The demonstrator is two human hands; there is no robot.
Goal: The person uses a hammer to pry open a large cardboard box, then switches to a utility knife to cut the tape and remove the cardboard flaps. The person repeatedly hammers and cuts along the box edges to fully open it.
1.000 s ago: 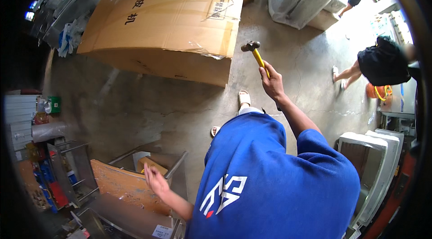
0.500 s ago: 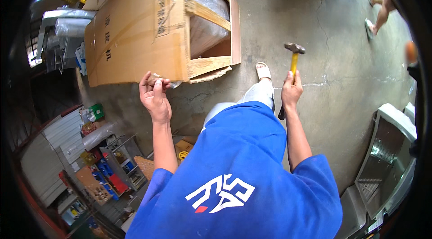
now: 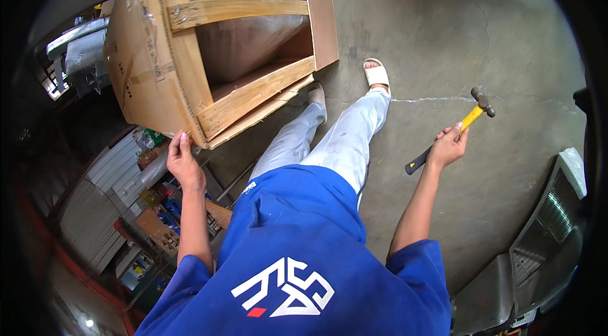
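A large cardboard carton (image 3: 136,60) on a wooden frame stands at the upper left, its near side open. Wooden slats (image 3: 244,10) border the opening, and a bubble-wrapped bulky item (image 3: 244,38) fills the inside. At the carton's lower corner, my left hand (image 3: 185,162) pinches the cardboard edge between thumb and fingers. My right hand (image 3: 448,146) is closed around a hammer (image 3: 472,117) with a dark metal head and a yellow and black handle. It is held out to my right over the floor, head pointing away from me.
Concrete floor (image 3: 437,57) spreads ahead and to the right. Metal panels (image 3: 544,209) lean at the lower right. Shelving with tools and small parts (image 3: 161,222) stands at the lower left. Wrapped metal pieces (image 3: 85,48) are stacked behind the carton.
The carton's open side now faces me more fully. My left hand has shifted left and down to its lower corner. My right hand has swung the hammer outward to the right.
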